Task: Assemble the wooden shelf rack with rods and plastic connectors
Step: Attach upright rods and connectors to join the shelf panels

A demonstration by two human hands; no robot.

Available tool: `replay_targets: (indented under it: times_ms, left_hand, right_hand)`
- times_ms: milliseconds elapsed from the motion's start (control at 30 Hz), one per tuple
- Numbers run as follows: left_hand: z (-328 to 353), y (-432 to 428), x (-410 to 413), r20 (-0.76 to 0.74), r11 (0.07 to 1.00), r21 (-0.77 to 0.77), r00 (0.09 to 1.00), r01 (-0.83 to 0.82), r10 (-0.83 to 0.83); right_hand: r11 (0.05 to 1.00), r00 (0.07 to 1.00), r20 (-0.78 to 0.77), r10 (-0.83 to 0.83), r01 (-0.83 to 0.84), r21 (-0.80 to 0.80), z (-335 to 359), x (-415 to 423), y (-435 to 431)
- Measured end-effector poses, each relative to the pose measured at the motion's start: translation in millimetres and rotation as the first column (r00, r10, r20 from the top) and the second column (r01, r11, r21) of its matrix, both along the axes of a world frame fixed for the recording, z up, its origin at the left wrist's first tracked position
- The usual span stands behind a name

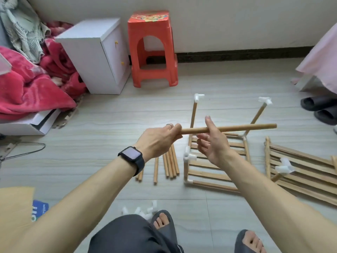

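Observation:
My left hand (160, 138) grips one end of a wooden rod (242, 128) and holds it level above the floor. My right hand (212, 141) is spread open right by the rod's middle, thumb up and fingers loose. Under the hands stands a slatted shelf frame (217, 168) with two upright rods topped by white connectors (198, 97). A second slatted shelf (300, 172) lies to the right with a white connector (284, 166) on it. Several loose rods (170, 164) lie on the floor. Loose white connectors (145, 209) sit by my knee.
A red plastic stool (152, 50) and a white cabinet (94, 55) stand at the wall. Red blankets (29, 84) pile at the left. Black slippers (321, 108) sit at the right. My sandalled feet (162, 223) are at the bottom.

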State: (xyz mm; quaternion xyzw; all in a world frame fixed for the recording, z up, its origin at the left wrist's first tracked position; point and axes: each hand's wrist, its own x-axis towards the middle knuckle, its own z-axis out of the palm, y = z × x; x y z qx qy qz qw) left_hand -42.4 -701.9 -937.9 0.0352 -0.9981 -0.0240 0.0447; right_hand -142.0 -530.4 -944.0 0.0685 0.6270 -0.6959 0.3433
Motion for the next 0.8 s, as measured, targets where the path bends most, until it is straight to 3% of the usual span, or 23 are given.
replay_targets:
  times_ms: [33, 100, 200, 267, 400, 467, 567, 800]
  left_hand:
    - [7, 12, -5, 0.007, 0.996, -0.064, 0.998, 0.059, -0.059]
    - [14, 30, -18, 0.074, 0.989, -0.135, 0.996, 0.06, -0.05]
    - [17, 41, -39, 0.336, 0.977, -0.189, 0.927, -0.104, 0.164]
    - [12, 42, -52, 0.428, 0.956, -0.21, 0.86, -0.205, 0.278]
    - [-23, 53, -59, 0.51, 0.866, 0.116, 0.777, -0.487, 0.369]
    - [-52, 69, -52, 0.555, 0.733, 0.34, 0.755, -0.589, 0.349]
    - [-85, 84, -41, 0.492, 0.482, 0.603, 0.772, -0.635, 0.402]
    - [-90, 81, -42, 0.465, 0.37, 0.715, 0.798, -0.594, 0.383]
  right_hand:
    - [0.991, 0.992, 0.08, -0.095, 0.102, -0.089, 2, -2, 11]
    - [0.962, 0.965, 0.094, -0.243, 0.252, -0.104, 0, -2, 34]
    - [0.919, 0.92, 0.082, -0.384, 0.389, -0.06, -12, 3, 65]
    - [0.895, 0.891, 0.129, -0.436, 0.444, -0.041, -23, 6, 81]
    - [0.878, 0.864, 0.19, -0.465, 0.478, -0.025, -44, 10, 97]
    - [0.871, 0.854, 0.225, -0.469, 0.489, -0.042, -52, 11, 100]
    - [0.865, 0.84, 0.303, -0.449, 0.494, -0.088, -61, 13, 98]
    - [0.868, 0.822, 0.409, -0.397, 0.481, -0.123, -79, 19, 85]
